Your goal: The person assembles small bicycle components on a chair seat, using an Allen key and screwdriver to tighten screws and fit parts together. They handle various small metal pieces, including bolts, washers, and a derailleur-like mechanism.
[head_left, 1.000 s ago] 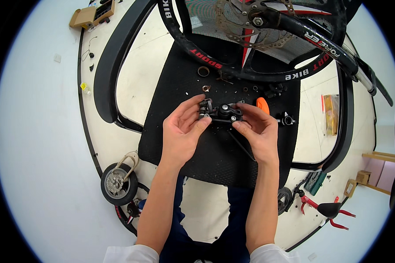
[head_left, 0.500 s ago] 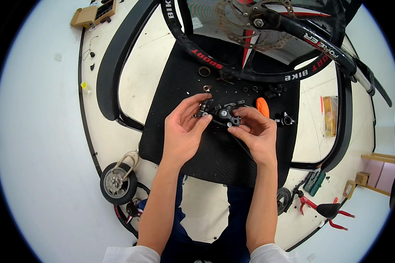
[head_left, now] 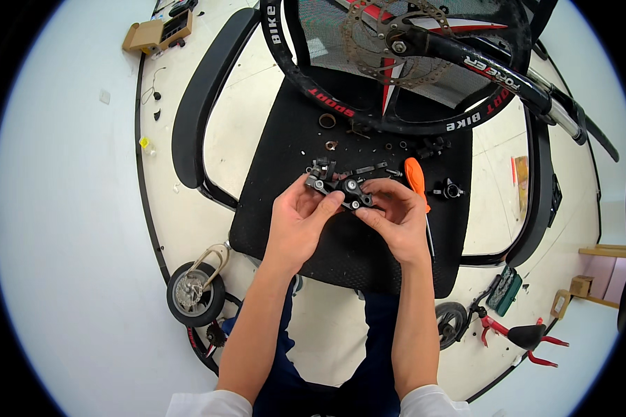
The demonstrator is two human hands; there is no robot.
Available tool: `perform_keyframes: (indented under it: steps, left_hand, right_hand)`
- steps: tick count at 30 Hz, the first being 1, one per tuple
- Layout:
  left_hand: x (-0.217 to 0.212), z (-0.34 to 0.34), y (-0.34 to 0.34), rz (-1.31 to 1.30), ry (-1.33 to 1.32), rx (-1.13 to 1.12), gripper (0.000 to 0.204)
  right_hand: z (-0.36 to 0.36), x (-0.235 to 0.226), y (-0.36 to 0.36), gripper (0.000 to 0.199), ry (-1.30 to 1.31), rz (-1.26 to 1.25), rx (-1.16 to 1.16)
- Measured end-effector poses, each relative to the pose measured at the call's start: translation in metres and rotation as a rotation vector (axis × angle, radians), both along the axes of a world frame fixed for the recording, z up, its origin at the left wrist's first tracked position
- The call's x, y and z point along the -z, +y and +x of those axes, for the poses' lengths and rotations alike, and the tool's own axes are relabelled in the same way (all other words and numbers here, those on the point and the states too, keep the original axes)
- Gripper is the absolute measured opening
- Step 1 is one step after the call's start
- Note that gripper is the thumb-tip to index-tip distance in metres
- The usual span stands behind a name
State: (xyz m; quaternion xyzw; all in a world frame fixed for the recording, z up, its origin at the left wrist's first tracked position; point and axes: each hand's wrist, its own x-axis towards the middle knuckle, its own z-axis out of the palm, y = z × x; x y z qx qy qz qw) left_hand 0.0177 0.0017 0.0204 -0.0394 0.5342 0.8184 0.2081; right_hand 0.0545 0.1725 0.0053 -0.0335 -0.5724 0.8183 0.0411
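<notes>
Both hands hold a black brake caliper (head_left: 350,186) with silver bolts above the middle of a black chair seat (head_left: 271,215). My left hand (head_left: 298,219) is closed on its left part, thumb pressed along the lower edge. On the other end, my right hand (head_left: 396,214) pinches between thumb and fingers; its fingertips are partly hidden behind the part. Just right of that hand lies a screwdriver (head_left: 414,174) with an orange handle. A small black clamp-like part (head_left: 451,189) rests farther right, and a brown ring (head_left: 327,121) lies beyond the hands.
A black bike wheel (head_left: 396,124) with a disc rotor (head_left: 351,43) and a fork (head_left: 480,64) spans the seat's far side. Chair armrests (head_left: 190,111) flank both sides. On the floor are a small wheel (head_left: 195,295), a green case (head_left: 504,290) and an open cardboard box (head_left: 146,36).
My left hand has drawn its fingers lower and its thumb onto the caliper. The right hand has shifted slightly left, showing more of the screwdriver. The whole view has shifted a little.
</notes>
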Motion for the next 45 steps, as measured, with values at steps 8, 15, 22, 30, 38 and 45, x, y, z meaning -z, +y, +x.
perform_keyframes:
  steps: [8,15,22,30,38,45]
  left_hand:
    - [0.006,0.001,0.012,-0.050,0.207,-0.061,0.024]
    - [0.006,0.002,0.009,-0.075,0.167,-0.046,0.024]
    - [0.010,0.004,0.017,0.103,0.170,-0.034,0.023]
    - [0.009,-0.003,0.016,0.274,-0.064,-0.092,0.026]
    - [0.005,-0.005,0.008,0.542,-0.364,0.009,0.032]
    - [0.007,-0.002,0.010,0.240,-0.084,0.043,0.038]
  right_hand:
    - [0.001,0.003,-0.015,0.036,0.001,0.128,0.170]
    - [-0.001,0.002,-0.002,0.030,0.025,-0.079,0.054]
    - [0.004,0.001,-0.008,0.028,-0.029,0.068,0.091]
    - [0.005,-0.002,-0.015,0.030,0.068,0.052,0.000]
    - [0.007,-0.001,-0.016,0.026,0.012,-0.018,0.049]
    - [0.001,-0.011,-0.027,0.041,-0.240,-0.012,0.051]
